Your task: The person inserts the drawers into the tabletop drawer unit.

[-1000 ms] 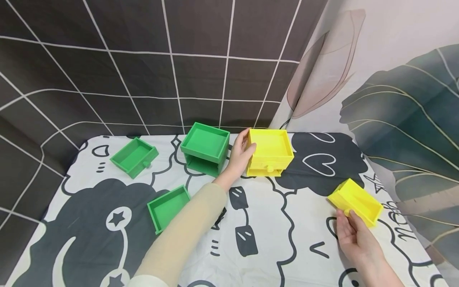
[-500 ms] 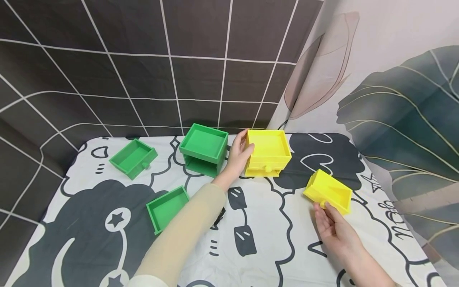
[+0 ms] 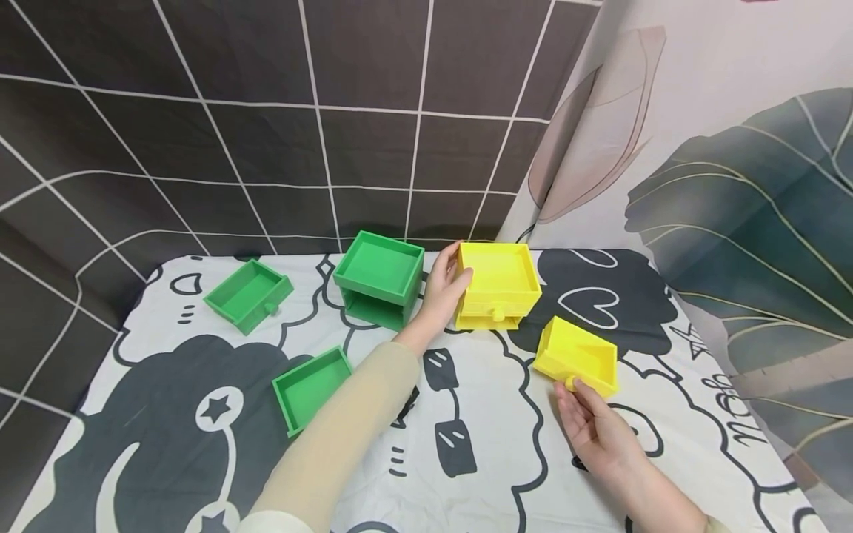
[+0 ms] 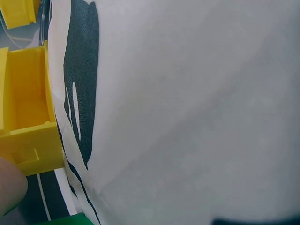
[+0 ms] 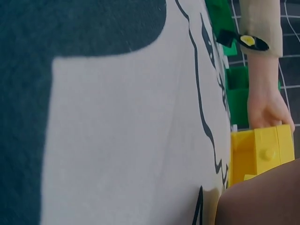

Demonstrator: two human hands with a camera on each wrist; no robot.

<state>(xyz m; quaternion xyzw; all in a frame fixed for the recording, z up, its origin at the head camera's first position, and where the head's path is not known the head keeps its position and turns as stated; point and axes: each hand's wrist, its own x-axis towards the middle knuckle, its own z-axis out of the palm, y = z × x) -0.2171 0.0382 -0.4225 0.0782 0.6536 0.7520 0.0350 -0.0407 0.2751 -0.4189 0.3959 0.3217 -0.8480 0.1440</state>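
Note:
My left hand [image 3: 442,292] holds the left side of a small yellow cabinet [image 3: 501,272], its thumb near the front top edge. A drawer with a round knob fills the cabinet's upper slot, while the lower slot is open at the front. To the right, my right hand [image 3: 600,433] pinches the knob [image 3: 571,383] of a loose yellow drawer [image 3: 581,355], which is tilted. In the left wrist view the open slot of the yellow cabinet [image 4: 33,152] shows beside a fingertip. The right wrist view has the left hand [image 5: 267,108] at the yellow cabinet [image 5: 267,150], partly covered by the right hand [image 5: 267,199].
Left of the yellow cabinet stands a green cabinet [image 3: 380,270] with its lower slot open. Two loose green drawers lie farther left: one at the back [image 3: 249,294], and another green drawer [image 3: 309,389] beside the left forearm. A patterned cloth [image 3: 493,414] covers the table, with a dark gridded curtain [image 3: 266,133] behind.
My right hand has carried the yellow drawer leftward, closer to the front of the yellow cabinet. The left hand and the cabinet have stayed in place.

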